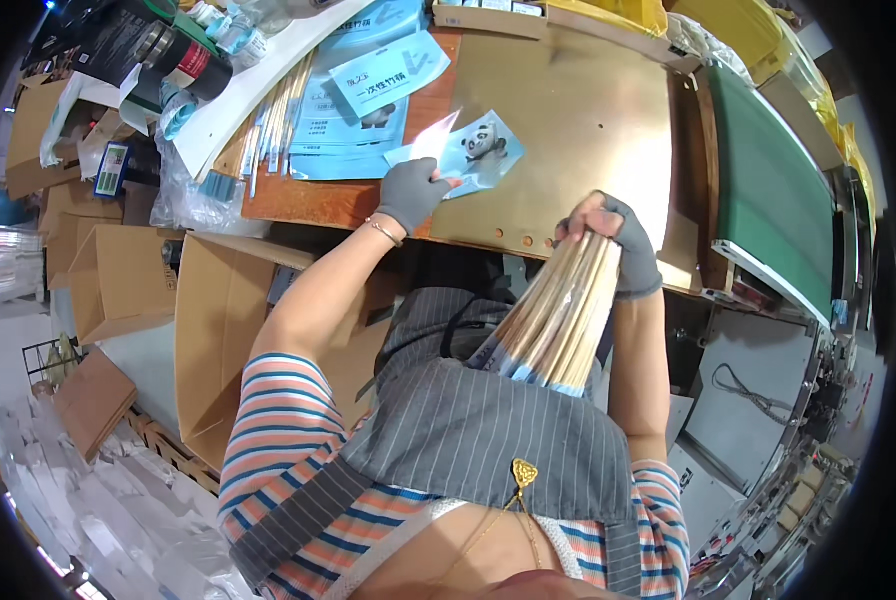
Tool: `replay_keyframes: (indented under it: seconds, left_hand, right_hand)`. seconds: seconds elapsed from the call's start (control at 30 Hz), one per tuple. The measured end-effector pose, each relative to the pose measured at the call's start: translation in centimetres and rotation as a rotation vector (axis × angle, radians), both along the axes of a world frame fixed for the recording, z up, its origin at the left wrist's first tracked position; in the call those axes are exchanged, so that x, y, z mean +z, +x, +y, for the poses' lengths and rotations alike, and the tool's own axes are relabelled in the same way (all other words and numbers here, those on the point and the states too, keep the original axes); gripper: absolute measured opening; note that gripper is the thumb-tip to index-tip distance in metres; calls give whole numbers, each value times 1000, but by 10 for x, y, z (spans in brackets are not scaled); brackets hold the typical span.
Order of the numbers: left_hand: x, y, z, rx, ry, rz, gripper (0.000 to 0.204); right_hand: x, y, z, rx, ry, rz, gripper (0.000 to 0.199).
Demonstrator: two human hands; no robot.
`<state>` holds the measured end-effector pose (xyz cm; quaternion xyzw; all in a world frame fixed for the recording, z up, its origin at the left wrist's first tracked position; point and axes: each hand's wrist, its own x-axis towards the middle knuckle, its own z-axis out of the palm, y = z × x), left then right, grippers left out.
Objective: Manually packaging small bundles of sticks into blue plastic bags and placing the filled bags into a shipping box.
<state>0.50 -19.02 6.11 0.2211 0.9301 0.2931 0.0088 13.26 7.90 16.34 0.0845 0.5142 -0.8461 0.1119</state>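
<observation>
My left hand (423, 192), in a grey fingerless glove, pinches the near edge of a light-blue plastic bag (483, 152) printed with a panda. The bag lies tilted over the table edge area, and a clear flap stands up beside my fingers. My right hand (608, 235), gloved alike, is closed round one end of a thick bundle of wrapped bamboo chopsticks (558, 310). The bundle slants down toward my apron, its blue-printed ends lowest. Left of my left hand lies a stack of similar blue bags (348, 135), with one bag (388, 75) askew on top.
Loose wrapped chopsticks (276, 120) lie left of the stack. A brass-coloured plate (568, 110) covers the table's right part, with a green board (773, 180) beyond. An open cardboard box (218, 340) stands below the table at left. A dark flask (183, 58) is at the far left.
</observation>
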Motion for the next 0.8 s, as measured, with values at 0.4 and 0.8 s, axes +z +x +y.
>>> replay_keyframes:
  seconds: [0.4,0.8]
  left_hand:
    - [36,56,72,-156,454,315,27]
    - [48,120,33,-592,486,146,25]
  right_hand:
    - [-104,-39,-35,40,-53,-155,40]
    - [-44,109,-50,-172,-238,-555,47]
